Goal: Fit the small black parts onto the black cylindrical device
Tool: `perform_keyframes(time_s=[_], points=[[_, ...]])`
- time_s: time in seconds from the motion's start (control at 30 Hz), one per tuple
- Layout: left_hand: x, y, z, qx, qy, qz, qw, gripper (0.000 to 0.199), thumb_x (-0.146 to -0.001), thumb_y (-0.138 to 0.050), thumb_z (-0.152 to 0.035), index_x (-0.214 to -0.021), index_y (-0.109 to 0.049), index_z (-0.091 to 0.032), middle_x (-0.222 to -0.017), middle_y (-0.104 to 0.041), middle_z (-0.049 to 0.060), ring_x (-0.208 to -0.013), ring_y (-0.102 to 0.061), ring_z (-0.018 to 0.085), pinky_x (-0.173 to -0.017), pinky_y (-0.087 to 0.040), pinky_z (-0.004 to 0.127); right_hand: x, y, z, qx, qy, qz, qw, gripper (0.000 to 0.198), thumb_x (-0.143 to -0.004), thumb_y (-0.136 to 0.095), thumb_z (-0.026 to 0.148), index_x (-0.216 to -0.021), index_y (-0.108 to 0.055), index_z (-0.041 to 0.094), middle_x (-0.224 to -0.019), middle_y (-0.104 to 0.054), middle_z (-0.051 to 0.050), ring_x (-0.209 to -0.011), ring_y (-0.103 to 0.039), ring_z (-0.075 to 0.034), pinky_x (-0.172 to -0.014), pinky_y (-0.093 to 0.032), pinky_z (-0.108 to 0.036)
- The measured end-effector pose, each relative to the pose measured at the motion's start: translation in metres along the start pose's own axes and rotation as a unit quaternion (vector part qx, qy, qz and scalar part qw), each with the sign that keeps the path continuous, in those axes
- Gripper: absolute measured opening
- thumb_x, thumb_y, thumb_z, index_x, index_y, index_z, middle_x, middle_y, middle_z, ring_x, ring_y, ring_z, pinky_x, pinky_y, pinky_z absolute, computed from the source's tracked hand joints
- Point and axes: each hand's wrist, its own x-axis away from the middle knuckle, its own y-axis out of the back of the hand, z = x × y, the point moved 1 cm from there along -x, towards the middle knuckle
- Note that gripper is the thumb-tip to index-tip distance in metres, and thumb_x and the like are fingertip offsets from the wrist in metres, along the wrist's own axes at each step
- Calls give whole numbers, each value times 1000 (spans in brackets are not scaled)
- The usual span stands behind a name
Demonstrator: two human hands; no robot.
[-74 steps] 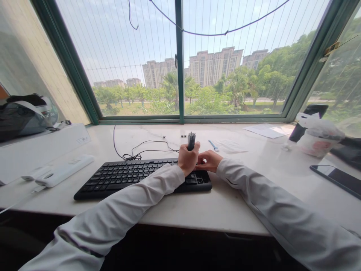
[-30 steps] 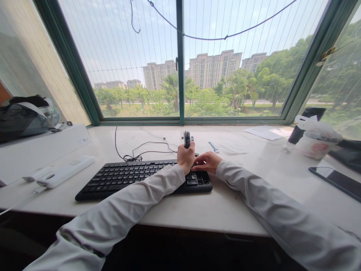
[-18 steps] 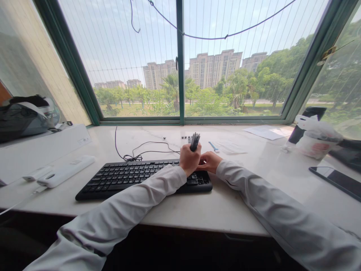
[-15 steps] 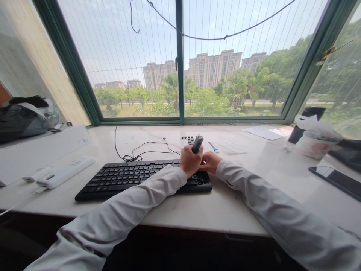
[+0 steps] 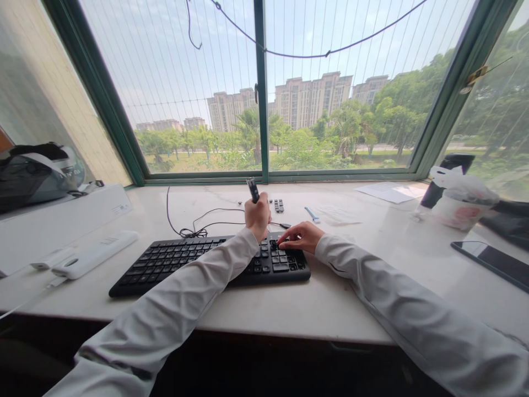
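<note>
Keyboard (image 5: 177, 256), long axis left to right

Your sleeves (image 5: 165, 314): plain light grey, both matching
Your keyboard (image 5: 155, 262): black throughout
Your gripped tool (image 5: 253, 193): black, greyish at its upper end
Loose keycaps (image 5: 279, 206): dark, close to your keyboard's black
Cord (image 5: 194, 233): black
Slim implement (image 5: 312, 214): blue and white
Your tabletop (image 5: 330, 309): white, faint grey veining
Window frame (image 5: 259, 99) facing you: dark green
Phone (image 5: 491, 267): black screen
Paper (image 5: 390, 191): white
</note>
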Motion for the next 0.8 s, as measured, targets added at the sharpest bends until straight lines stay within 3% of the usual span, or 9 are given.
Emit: perform_keyframes(time_s=[0.23,0.37,0.53,0.67,0.8], points=[[-13,12,-6,71,12,20,997,34,-70,-54,-27,-58,-23,-23,-41,-16,-11,-33,-12,3,-33,-7,22,-1,3,6,-2,-17,-8,1000,46,-69,-66,58,-90,-75,19,-58,-59,0,-55,-47,-10,-54,-34,-22],[-10,11,-7,64,8,31,997,33,-71,-54,-27,-57,-25,-22,-42,-17,-11,-32,-13,3,-33,-7,22,-2,-4,22,27,31,-56,998,42,-68,-70,54,-95,-74,22,-69,-62,-1,-60,-47,-10,-61,-39,-23],[-14,14,-9,35,-10,44,998,32,-72,-54,-30,-56,-27,-22,-41,-19,-10,-33,-14,4,-35,-9,23,-4,-14,33,50,69,-60,995,30,-71,-70,47,-86,-75,22,-76,-65,-2,-62,-50,-11,-65,-41,-25],[-21,26,-12,-127,-98,57,985,36,-74,-55,-39,-51,-34,-21,-40,-28,-7,-36,-23,5,-38,-15,24,-8,-6,18,-82,9,-104,991,38,-74,-65,50,-94,-69,18,-74,-67,-3,-68,-57,-13,-69,-43,-27],[-22,35,-17,-325,-196,90,921,45,-74,-58,-48,-43,-41,-18,-41,-36,-3,-41,-32,8,-43,-21,25,-14,2,0,-307,-65,-144,938,45,-70,-68,51,-95,-61,15,-79,-69,-7,-67,-57,-12,-62,-42,-27]])
